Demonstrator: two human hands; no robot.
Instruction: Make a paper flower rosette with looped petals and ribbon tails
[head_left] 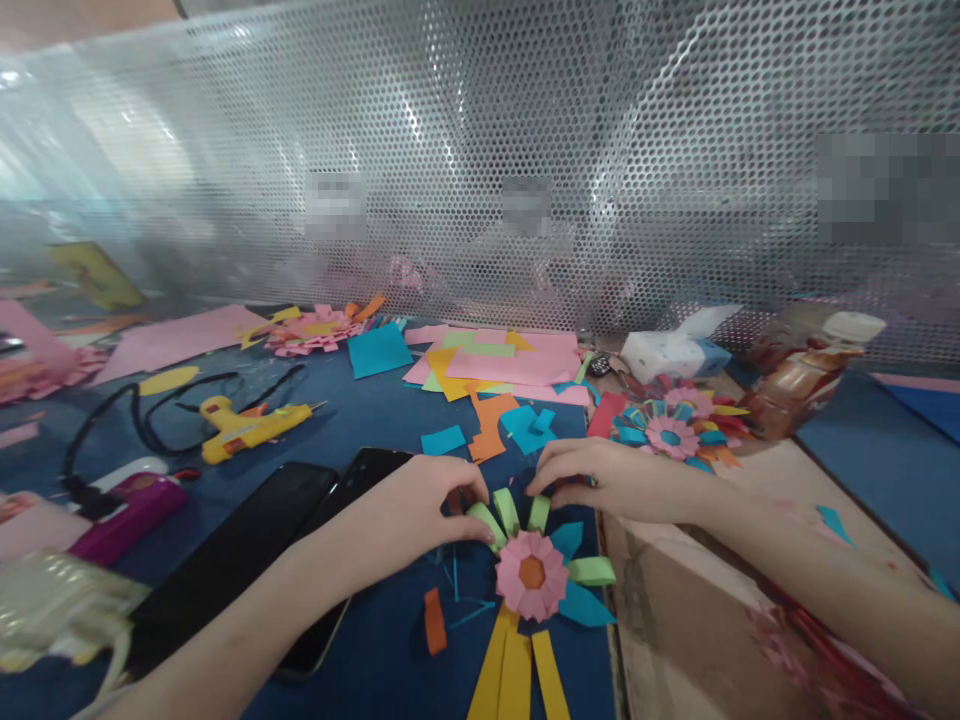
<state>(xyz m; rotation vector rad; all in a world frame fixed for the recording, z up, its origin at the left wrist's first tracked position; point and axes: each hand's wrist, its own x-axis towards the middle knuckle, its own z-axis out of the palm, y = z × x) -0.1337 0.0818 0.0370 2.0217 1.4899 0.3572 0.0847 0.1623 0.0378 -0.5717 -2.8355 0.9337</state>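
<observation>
A paper flower [531, 574] with pink petals and an orange centre lies on the dark blue table. Around it are light green paper loops [507, 511], blue pointed leaves [586, 604] and yellow paper strips [514, 672]. My left hand [439, 498] has thumb and finger at the upper-left green loop [486, 524], the thumb pressing on it. My right hand [589, 474] hovers at the upper-right green loop [538, 513], its bent fingers apart and close to the loop's top. An orange paper loop [435, 622] lies left of the flower.
Two black phones [232, 560] lie under and beside my left forearm. Behind are a yellow glue gun [251, 428], coloured paper sheets [517, 360] and scraps. To the right stand finished flowers [671, 437], a tissue pack [671, 353] and a bottle [806, 380]. Perforated metal [480, 150] closes the back.
</observation>
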